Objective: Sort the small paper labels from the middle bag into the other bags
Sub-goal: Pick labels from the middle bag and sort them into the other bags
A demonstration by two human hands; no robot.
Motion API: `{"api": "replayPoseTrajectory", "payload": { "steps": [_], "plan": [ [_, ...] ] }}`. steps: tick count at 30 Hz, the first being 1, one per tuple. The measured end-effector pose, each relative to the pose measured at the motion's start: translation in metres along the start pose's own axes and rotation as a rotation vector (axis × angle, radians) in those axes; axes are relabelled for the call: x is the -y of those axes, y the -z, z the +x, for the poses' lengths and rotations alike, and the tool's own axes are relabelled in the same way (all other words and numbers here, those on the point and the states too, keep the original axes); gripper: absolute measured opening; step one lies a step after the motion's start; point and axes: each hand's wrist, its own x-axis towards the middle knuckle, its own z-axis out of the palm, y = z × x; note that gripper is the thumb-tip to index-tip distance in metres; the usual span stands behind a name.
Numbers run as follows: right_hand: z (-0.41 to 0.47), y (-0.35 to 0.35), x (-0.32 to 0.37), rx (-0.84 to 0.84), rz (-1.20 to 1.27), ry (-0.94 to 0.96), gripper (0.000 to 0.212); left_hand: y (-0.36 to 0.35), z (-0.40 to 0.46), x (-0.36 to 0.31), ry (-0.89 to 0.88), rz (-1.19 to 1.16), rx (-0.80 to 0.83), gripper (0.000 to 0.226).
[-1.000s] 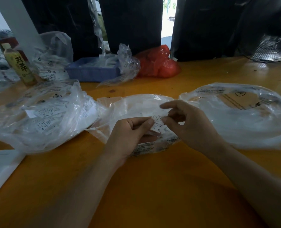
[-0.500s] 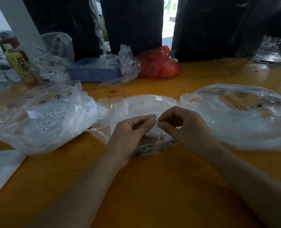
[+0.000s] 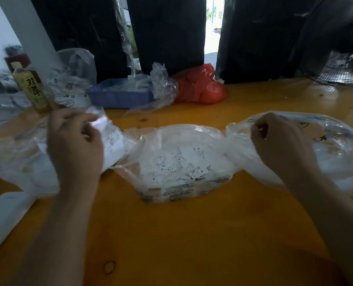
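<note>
Orange wooden table (image 3: 192, 234), dark curtains behind, a slit of daylight between them.

Middle bag (image 3: 184, 162) lies straight ahead of me on the table, mouth up, between my two arms. Loose paper labels (image 3: 194, 164) heaped inside it; size letters S, M and XL can be read on a few. Its long side runs left to right, parallel to the table edge.

Left bag (image 3: 16, 162) sits just beside it on one flank, right bag (image 3: 336, 145) on the other, both touching or nearly touching the middle one.

My left hand (image 3: 74, 141) is over the left bag, fingers curled at its raised plastic lip; blurred, so I cannot tell whether it pinches a label, the film, or nothing. My right hand (image 3: 279, 141) is at the near rim of the right bag, fingertips bunched together as if pinching; whether a label or the plastic sits between them I cannot tell.

Judgement: the next label lies inward from both hands, toward the centre. Both are about equally near; each reaches sideways back to the middle.

Further out: tea bottle (image 3: 31, 89), blue tray (image 3: 117, 98), red bag (image 3: 200, 85), fan (image 3: 340, 65).
</note>
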Motion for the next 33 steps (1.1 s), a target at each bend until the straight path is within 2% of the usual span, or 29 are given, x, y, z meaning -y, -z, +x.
{"api": "replayPoseTrajectory", "payload": {
  "steps": [3, 6, 8, 11, 15, 20, 23, 26, 27, 29, 33],
  "plan": [
    [0.016, 0.007, -0.033, 0.178, -0.373, -0.168, 0.014, 0.01, 0.009, 0.041, 0.248, 0.239, 0.121, 0.031],
    [0.019, 0.009, -0.043, 0.338, -0.461, -0.237, 0.017, 0.008, 0.01, 0.054, 0.374, 0.44, 0.372, 0.031],
    [0.019, 0.006, -0.043, 0.413, -0.466, -0.249, 0.026, 0.006, 0.01, 0.055, 0.439, 0.575, 0.47, 0.034],
    [0.019, -0.002, -0.044, 0.393, -0.471, -0.217, 0.022, 0.005, 0.012, 0.056, 0.422, 0.598, 0.554, 0.041],
    [0.017, -0.009, -0.039, 0.389, -0.426, -0.212, 0.036, 0.006, 0.013, 0.05, 0.354, 0.616, 0.545, 0.046],
    [0.015, -0.017, -0.039, 0.389, -0.463, -0.165, 0.023, 0.004, 0.013, 0.042, 0.313, 0.467, 0.396, 0.043],
    [0.018, -0.018, -0.038, 0.318, -0.454, -0.131, 0.02, 0.002, 0.006, 0.019, 0.228, 0.358, 0.237, 0.036],
    [0.017, -0.02, -0.035, 0.297, -0.34, -0.107, 0.035, -0.004, -0.005, -0.009, 0.089, 0.144, 0.134, 0.031],
    [0.015, -0.021, -0.035, 0.34, -0.345, -0.099, 0.037, -0.007, -0.01, -0.019, 0.039, 0.065, 0.146, 0.03],
    [0.013, -0.026, -0.036, 0.397, -0.37, -0.082, 0.029, -0.013, -0.022, -0.039, -0.051, -0.118, 0.217, 0.03],
    [0.013, -0.024, -0.038, 0.289, -0.374, -0.05, 0.022, -0.021, -0.049, -0.067, -0.172, -0.352, 0.411, 0.029]
  ]
}}
